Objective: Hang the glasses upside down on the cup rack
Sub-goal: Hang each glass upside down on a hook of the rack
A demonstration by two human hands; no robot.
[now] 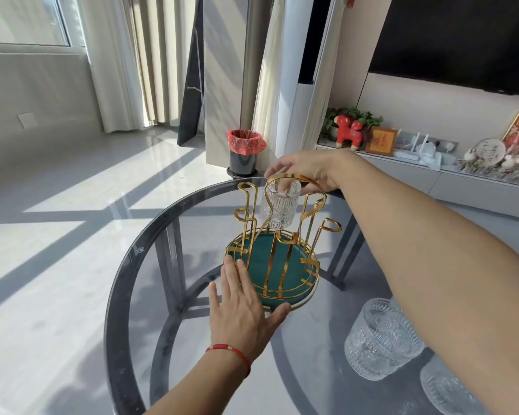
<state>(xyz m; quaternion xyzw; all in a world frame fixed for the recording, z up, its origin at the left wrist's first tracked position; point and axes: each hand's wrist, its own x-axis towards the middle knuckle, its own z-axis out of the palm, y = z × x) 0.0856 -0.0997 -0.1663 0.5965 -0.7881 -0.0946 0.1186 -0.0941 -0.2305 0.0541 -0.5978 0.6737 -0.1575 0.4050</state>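
Observation:
A gold wire cup rack (pixel 307 211) stands on a green round tray (pixel 274 274) in the middle of the glass table. My right hand (pixel 306 169) reaches over the rack's top handle and holds a clear ribbed glass (pixel 277 205) upside down at the far side of the rack, over one of the prongs. My left hand (pixel 240 301) lies flat with fingers spread against the tray's near left rim. Two more ribbed glasses stand upright on the table at the near right, one (pixel 382 339) beside my right forearm and one (pixel 450 387) partly cut off by the frame's bottom edge.
The round glass table (pixel 132 265) has a dark rim and dark legs below. A bin with a red bag (pixel 244 152) stands on the floor beyond it. A low shelf with ornaments (pixel 432 157) runs along the right wall.

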